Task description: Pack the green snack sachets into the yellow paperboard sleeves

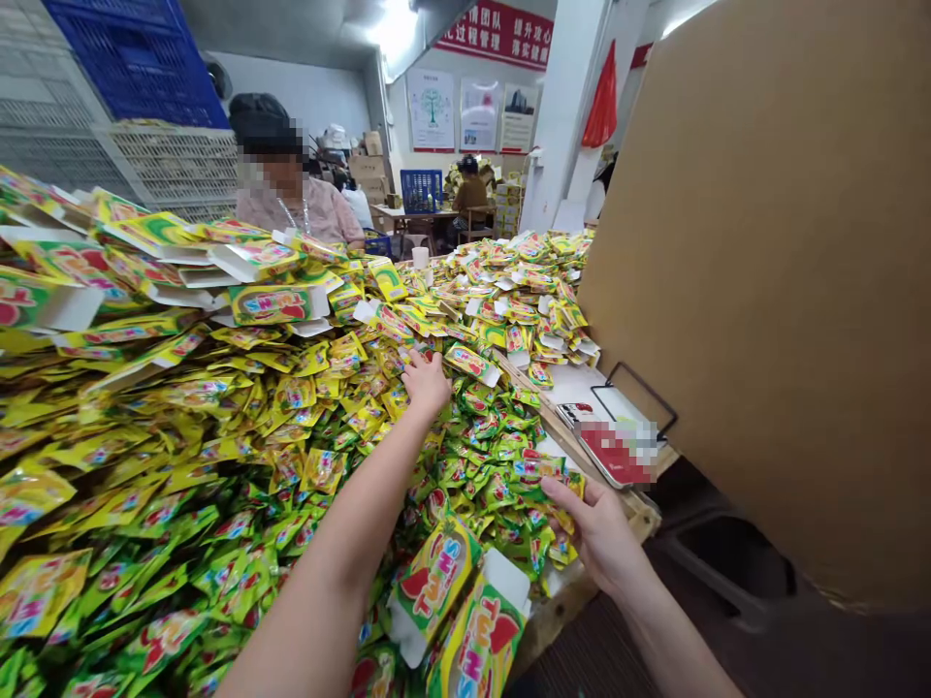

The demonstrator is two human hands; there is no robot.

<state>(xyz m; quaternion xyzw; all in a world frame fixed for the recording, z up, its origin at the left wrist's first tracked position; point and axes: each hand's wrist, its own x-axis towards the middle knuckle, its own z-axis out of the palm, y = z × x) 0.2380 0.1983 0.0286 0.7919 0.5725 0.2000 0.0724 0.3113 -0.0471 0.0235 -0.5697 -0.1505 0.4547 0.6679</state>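
My left hand (428, 383) is stretched out over the middle of the pile, palm down. Its fingers are apart and touch the wrappers beside a small printed box (471, 364); nothing shows gripped in it. Near the table's right edge, my right hand (600, 528) has its thumb pressed over small shiny green and yellow candy packets (539, 469); how many it holds is unclear. Loose green packets (501, 427) lie between the hands, with yellow packets (218, 388) to the left. Two yellow-green boxes (440, 577) lie at the front, close to my left forearm.
Many boxes (276, 304) are heaped at the back left and back right. A large cardboard sheet (756, 291) stands on the right. A phone (607, 446) lies by a wooden strip (538, 393) and a black wire frame (640, 397). A person (320, 208) sits across the table.
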